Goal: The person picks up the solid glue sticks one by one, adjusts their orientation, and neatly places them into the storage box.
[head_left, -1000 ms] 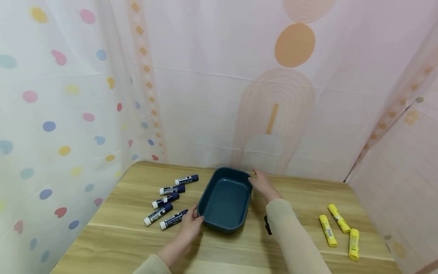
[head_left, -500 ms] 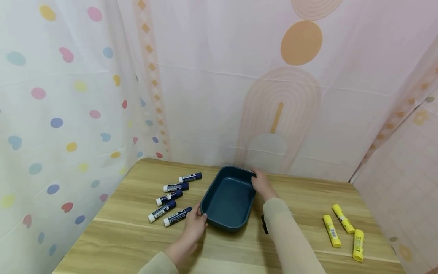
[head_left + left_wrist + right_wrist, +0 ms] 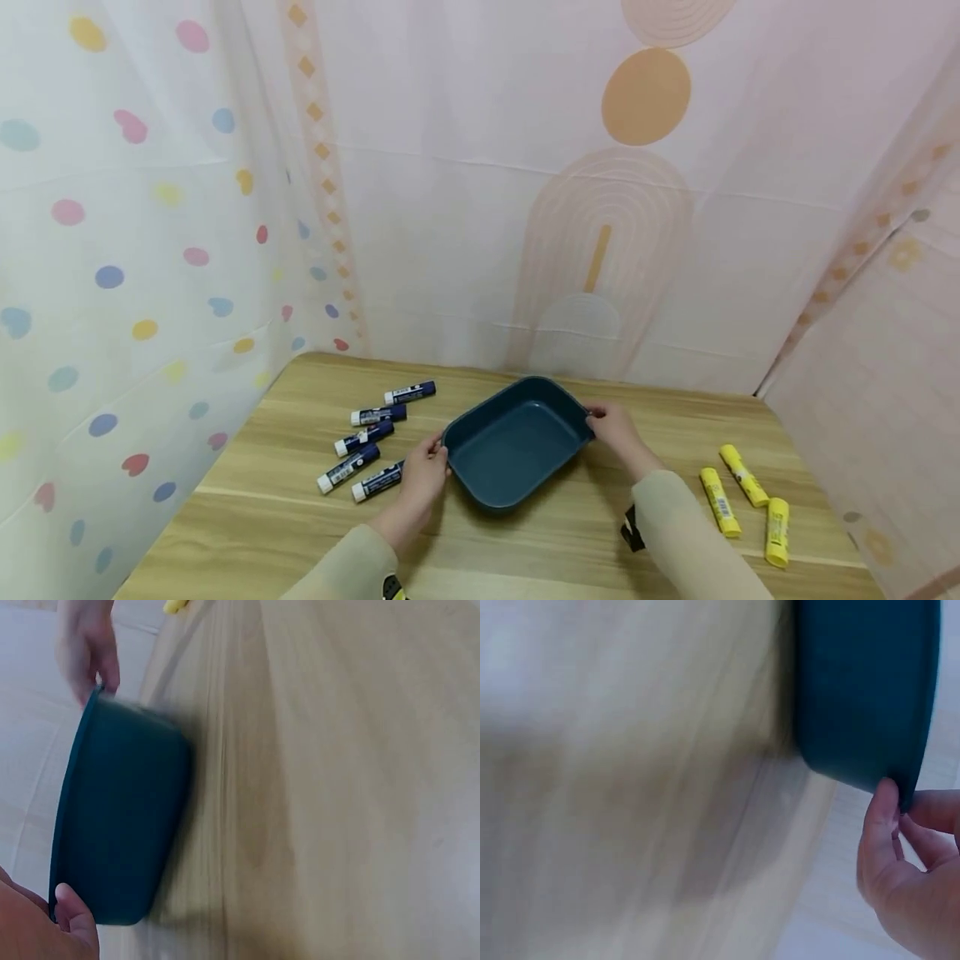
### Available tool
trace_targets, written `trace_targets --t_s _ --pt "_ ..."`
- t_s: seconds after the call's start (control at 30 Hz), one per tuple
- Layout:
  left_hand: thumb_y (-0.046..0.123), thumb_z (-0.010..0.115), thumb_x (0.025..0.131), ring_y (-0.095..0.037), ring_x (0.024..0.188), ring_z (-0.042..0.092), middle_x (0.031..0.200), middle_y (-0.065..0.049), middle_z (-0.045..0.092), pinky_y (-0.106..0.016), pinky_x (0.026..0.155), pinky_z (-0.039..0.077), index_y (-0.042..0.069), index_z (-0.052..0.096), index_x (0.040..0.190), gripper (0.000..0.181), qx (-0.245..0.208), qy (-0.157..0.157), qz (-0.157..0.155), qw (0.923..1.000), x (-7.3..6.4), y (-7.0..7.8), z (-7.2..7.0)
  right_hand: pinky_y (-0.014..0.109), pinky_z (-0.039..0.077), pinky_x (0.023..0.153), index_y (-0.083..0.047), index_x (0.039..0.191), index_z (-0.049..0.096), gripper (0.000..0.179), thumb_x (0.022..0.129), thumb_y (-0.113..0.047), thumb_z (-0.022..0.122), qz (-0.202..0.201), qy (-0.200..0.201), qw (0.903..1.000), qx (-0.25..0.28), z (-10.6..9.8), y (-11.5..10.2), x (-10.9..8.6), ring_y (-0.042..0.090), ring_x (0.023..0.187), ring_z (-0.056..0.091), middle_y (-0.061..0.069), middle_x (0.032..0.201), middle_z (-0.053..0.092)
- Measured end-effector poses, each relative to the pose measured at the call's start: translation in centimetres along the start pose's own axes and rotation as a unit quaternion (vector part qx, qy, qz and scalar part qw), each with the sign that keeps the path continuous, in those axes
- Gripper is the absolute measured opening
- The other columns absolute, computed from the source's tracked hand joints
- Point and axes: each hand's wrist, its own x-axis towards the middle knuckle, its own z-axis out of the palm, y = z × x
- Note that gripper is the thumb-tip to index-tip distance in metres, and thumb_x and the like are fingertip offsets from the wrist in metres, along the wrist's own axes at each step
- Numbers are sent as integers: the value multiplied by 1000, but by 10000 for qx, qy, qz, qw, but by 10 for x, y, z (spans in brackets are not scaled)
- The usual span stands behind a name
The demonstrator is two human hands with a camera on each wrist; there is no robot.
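A dark teal rectangular tray (image 3: 517, 450) with rounded corners lies between both hands near the middle of the wooden table, turned at an angle. My left hand (image 3: 422, 483) pinches its rim at the left corner, thumb on the near side. At the opposite right corner my right hand (image 3: 617, 433) pinches the rim between thumb and fingers, as the right wrist view shows on the tray's wall (image 3: 866, 690). In the left wrist view the tray's side (image 3: 124, 810) stands close over the wood. Its inside holds nothing.
Several dark blue glue sticks (image 3: 348, 468) with white ends lie left of the tray, one partly behind my left hand. Three yellow glue sticks (image 3: 720, 502) lie at the right of the table (image 3: 480, 567). A patterned curtain (image 3: 450, 208) hangs behind the table.
The tray has turned clockwise, its long side now slanting up to the right. My right hand has moved right and nearer with its corner; my left hand still holds the left corner.
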Motion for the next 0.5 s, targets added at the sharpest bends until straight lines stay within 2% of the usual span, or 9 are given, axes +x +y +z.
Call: trace_targets --t_s 0.13,0.2,0.4,0.5 --pt "1 43 97 -20 85 54 111 -20 55 -27 67 49 -5 50 132 36 189 -21 11 9998 13 3 2 36 55 72 15 123 52 33 91 7 49 544 -160 9932 1021 -8 5 -19 20 82 55 15 94 54" --pt "3 43 97 -21 87 54 113 -21 56 -26 67 48 -4 51 131 36 349 -45 22 9994 19 5 4 34 54 69 16 124 48 36 90 9 49 650 -229 9886 1339 -10 7 -28 17 78 53 9 88 49" --pt "7 47 97 -23 91 56 109 -17 61 -27 68 47 0 60 124 31 915 -69 61 9958 29 11 7 30 54 61 20 129 39 45 87 12 52 769 -404 9827 1633 -15 11 -57 14 65 53 13 89 47" --pt "10 49 97 -25 98 57 113 -16 62 -30 75 49 3 62 122 29 1063 -119 59 9942 30 13 8 27 53 59 19 130 37 46 87 12 52 906 -460 9774 1856 -16 15 -69 14 64 53 15 92 47"
